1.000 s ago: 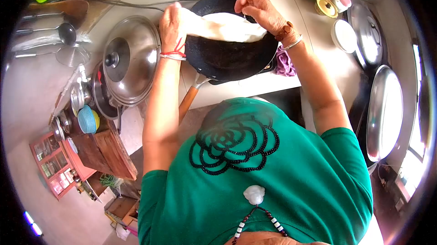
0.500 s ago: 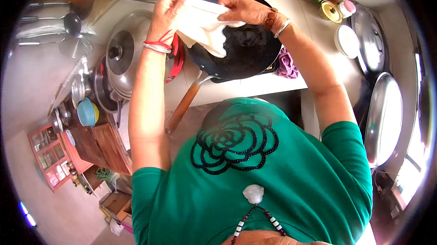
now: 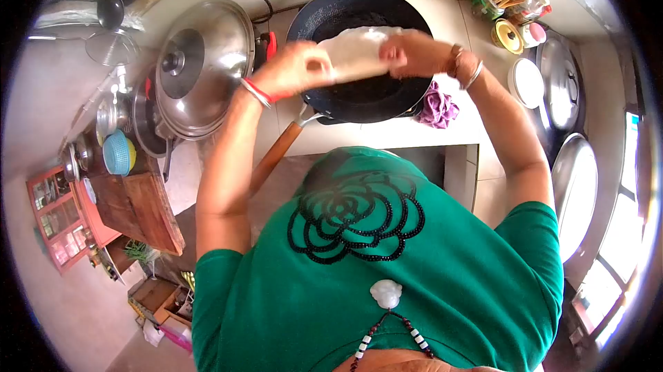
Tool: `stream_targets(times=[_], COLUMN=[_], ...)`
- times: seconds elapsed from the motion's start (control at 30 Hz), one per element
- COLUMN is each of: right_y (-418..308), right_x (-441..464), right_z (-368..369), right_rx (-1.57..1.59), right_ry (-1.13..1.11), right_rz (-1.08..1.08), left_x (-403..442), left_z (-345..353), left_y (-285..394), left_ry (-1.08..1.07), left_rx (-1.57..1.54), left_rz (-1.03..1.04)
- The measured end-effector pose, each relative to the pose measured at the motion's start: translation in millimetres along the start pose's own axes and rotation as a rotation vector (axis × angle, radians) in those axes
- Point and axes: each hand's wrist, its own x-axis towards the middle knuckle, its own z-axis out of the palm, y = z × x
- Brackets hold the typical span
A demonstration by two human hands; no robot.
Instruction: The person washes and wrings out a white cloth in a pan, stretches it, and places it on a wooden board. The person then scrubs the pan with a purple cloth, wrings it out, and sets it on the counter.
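A thin sheet of pale dough (image 3: 360,53) stretches between my two hands, over the black wok (image 3: 345,108). Its left edge is pinched in my left hand (image 3: 295,71), which is at the wok's left rim and somewhat blurred. My right hand (image 3: 413,54) grips the dough's right edge above the right side of the wok, fingers closed. The wok's wooden handle (image 3: 276,154) points down and left, beside my left forearm. Dark, shiny wok surface shows around the dough.
A large steel lid (image 3: 210,89) stands left of the wok. On the right are a purple cloth (image 3: 437,106), a white round lid (image 3: 526,83), a yellow-lidded pot (image 3: 509,37) and large metal lids (image 3: 561,82). Ladles hang at upper left; black cables run behind the wok.
The dough, which hung bunched from my left hand half a second ago, is now spread lower over the wok. My left hand has moved down and right, my right hand right and down.
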Motion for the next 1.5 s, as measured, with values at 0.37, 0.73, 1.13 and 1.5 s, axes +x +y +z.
stream_targets(times=[0.37, 0.73, 1.13, 1.5], right_y=[34, 62, -69, 12], right_x=[79, 109, 94, 107], right_z=[107, 140, 110, 124], right_rx=[-0.51, -0.527, 0.581, 1.259], right_ry=[0.233, 0.529, 0.572, 0.946], right_rz=[0.379, 0.109, 0.325, 0.352], left_x=[35, 12, 53, 117], left_z=[110, 117, 136, 181], left_y=[-57, -57, -95, -83], left_ry=[-0.122, 0.133, 0.569, 1.131], left_rx=[0.493, 0.453, -1.766, -0.894], left_rz=[-0.275, -0.263, -0.32, -0.445])
